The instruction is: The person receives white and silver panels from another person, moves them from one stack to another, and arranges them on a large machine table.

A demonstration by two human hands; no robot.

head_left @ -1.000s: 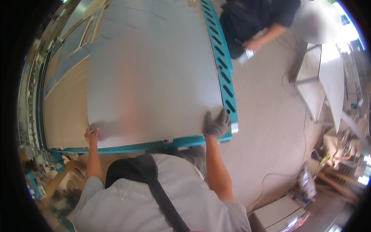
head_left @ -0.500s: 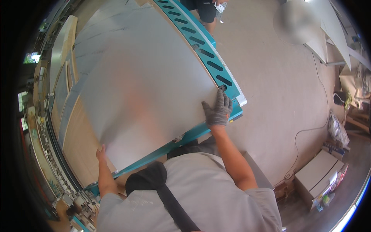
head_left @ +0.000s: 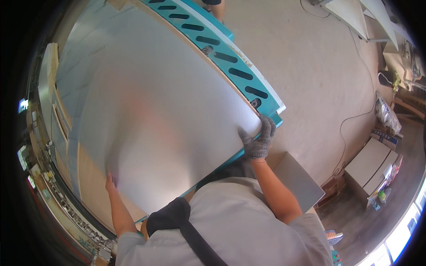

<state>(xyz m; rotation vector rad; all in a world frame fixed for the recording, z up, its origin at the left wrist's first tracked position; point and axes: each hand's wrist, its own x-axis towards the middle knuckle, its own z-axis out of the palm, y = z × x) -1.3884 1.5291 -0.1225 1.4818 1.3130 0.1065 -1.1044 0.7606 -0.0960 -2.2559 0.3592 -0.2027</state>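
Observation:
A large grey sheet (head_left: 177,106) with a dull shine lies across a teal slotted machine table (head_left: 213,46). On the left, my bare left hand (head_left: 111,181) grips the sheet's edge, thumb at the rim; its other fingers are mostly hidden. My right hand (head_left: 258,142), in a grey knitted glove, rests at the sheet's near right corner, thumb and fingers spread over the surface. Beside that glove, a round dark fitting (head_left: 256,103) sits on the table's slotted border. The sheet's near edge runs close to my body.
Light wooden board (head_left: 93,177) shows beneath the sheet at left. A long machine rail (head_left: 66,190) runs along the far left. Right of me stand a grey box-like surface (head_left: 299,179) and a pale carton (head_left: 370,166). A cable (head_left: 346,128) crosses the floor. Another person's leg (head_left: 216,9) shows at the top.
The sheet and both hands have come closer to me, and less of the teal front edge shows. My view has turned somewhat. The other person is now mostly out of sight.

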